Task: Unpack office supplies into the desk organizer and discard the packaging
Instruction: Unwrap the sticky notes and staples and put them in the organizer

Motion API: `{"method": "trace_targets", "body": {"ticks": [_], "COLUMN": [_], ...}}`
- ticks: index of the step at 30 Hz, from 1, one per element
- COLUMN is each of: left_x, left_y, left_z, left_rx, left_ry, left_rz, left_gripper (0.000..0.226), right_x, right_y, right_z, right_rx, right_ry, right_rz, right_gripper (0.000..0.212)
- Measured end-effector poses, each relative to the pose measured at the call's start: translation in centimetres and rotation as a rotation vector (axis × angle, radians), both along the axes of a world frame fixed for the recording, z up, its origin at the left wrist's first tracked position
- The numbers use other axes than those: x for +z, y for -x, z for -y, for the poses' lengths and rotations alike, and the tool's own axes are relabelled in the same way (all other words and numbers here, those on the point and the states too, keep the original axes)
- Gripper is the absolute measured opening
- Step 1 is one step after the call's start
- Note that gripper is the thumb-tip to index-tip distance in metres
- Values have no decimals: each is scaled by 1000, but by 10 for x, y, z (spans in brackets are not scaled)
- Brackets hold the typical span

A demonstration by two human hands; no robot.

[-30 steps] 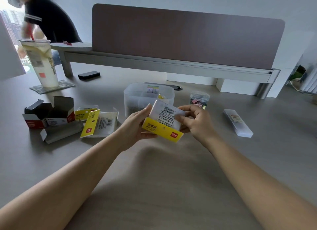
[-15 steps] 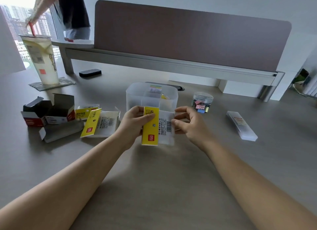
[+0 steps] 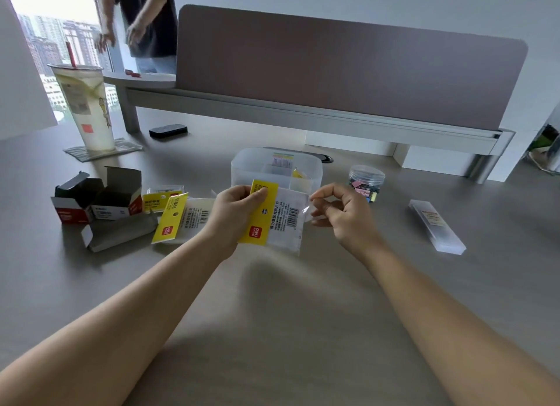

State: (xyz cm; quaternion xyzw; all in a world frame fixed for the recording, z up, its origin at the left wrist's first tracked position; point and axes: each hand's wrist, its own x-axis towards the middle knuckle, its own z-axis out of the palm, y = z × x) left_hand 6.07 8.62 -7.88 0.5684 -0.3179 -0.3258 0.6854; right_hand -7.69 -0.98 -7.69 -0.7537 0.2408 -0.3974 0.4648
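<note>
Above the middle of the grey worktop [image 3: 272, 330] both hands meet on a clear plastic packet [image 3: 286, 221] with a yellow header card and a barcode. The left hand [image 3: 235, 213] grips the yellow card end, thumb across its face and fingers curled behind. The right hand [image 3: 342, 211] pinches the packet's clear flap at its 3 o'clock edge between thumb and forefinger, the other fingers curled. The packet hangs just in front of the translucent desk organizer [image 3: 304, 171], which stands at 12 o'clock from it and has some coloured items inside. At 9 o'clock lie an emptied packet [image 3: 181, 219] and open cardboard boxes [image 3: 100, 201]. At 2 o'clock stands a clear jar of binder clips [image 3: 366, 181]; at 3 o'clock, well apart, lies a flat clear case [image 3: 436, 227]. A drink cup [image 3: 86, 105] stands at 10 o'clock.
</note>
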Motion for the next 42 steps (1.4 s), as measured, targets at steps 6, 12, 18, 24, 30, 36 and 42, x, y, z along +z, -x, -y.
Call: {"method": "trace_targets", "body": {"ticks": [6, 12, 18, 24, 30, 36, 42], "left_x": [6, 11, 13, 10, 13, 20, 36], "left_y": [-4, -9, -2, -1, -13, -22, -29], "left_z": [-3, -6, -1, 0, 0, 2, 9], "left_rx": [24, 104, 225, 232, 239, 204, 215], "left_ry": [24, 37, 35, 48, 19, 27, 79], "left_rz": [15, 128, 305, 291, 285, 223, 136], "left_gripper": [14, 17, 18, 19, 16, 18, 22], "right_x": [8, 13, 12, 10, 15, 27, 38], "right_y": [0, -4, -17, -25, -19, -16, -28], "right_z": [-2, -3, -8, -11, -5, 0, 6], "right_rx": [138, 219, 59, -23, 92, 151, 8], "right_ry": [-184, -232, -175, -170, -192, -151, 111], "right_rz": [68, 37, -23, -25, 32, 36, -71], "right_gripper": [27, 19, 15, 29, 30, 27, 23]}}
